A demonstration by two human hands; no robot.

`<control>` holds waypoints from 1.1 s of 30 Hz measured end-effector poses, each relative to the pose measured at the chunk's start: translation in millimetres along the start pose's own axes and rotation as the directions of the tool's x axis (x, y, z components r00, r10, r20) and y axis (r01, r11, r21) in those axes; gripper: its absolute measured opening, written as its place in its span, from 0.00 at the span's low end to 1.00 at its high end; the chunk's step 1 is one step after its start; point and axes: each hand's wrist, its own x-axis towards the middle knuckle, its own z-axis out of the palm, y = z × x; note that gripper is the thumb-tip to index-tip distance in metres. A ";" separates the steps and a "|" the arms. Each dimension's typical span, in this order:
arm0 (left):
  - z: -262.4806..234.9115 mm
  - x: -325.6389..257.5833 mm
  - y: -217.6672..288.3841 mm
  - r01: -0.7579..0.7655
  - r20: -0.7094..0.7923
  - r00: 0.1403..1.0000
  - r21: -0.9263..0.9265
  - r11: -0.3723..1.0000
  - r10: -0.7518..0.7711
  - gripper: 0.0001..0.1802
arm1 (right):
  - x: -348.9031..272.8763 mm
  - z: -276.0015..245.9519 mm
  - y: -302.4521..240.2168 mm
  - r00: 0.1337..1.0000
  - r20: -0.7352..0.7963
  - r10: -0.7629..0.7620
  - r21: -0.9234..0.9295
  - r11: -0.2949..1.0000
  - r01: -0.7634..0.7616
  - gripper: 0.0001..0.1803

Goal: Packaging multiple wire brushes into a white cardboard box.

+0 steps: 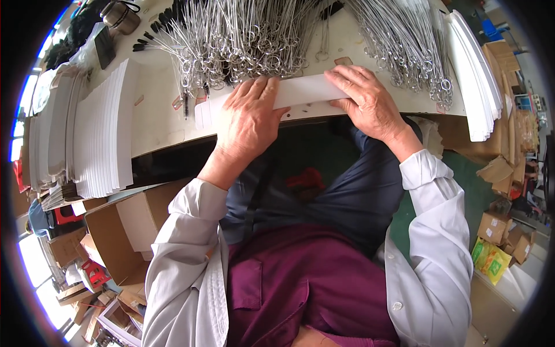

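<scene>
Along the table's near edge lies a long, narrow white carton (309,91), flattish, with a tab at its left end. My left hand (248,115) is closed over its left part, fingers on top and thumb along the near side. At the carton's right end, my right hand (367,99) grips it between bent fingers and thumb. Just beyond the hands is a big heap of wire brushes (245,43) with ring-shaped handles and black bristles. A second heap of ring-ended wire brushes (402,43) lies farther right.
White flat cartons (104,139) stand in a row at the table's left end. Another stack of white cartons (475,81) sits at the right edge. A steel flask (120,18) is at the far left. An opened cardboard box (118,243) stands below the table's left side.
</scene>
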 end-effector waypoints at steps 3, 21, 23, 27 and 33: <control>4.6 -8.6 2.7 0.001 -0.034 0.999 0.020 1.000 0.000 0.31 | -6.6 -0.7 -8.0 1.000 0.022 0.008 -0.062 0.998 -0.007 0.31; 3.8 -72.4 -36.0 -0.020 0.039 0.999 0.293 0.956 0.009 0.38 | -53.2 6.2 2.4 0.993 0.018 0.116 -0.338 0.936 -0.103 0.41; 5.2 -71.6 -34.9 -0.016 0.031 1.000 0.298 0.955 0.007 0.37 | -52.8 0.9 2.4 0.990 0.043 0.135 -0.343 0.933 -0.113 0.41; 3.3 -72.8 -34.5 0.004 0.003 1.000 0.271 0.962 -0.005 0.37 | -52.3 -1.0 -0.8 0.990 -0.020 0.139 -0.301 0.943 -0.139 0.42; -44.0 -93.6 -14.2 0.007 0.084 0.996 0.252 0.968 -0.029 0.34 | -51.6 -23.5 -22.4 1.000 0.003 -0.021 -0.248 0.969 0.021 0.29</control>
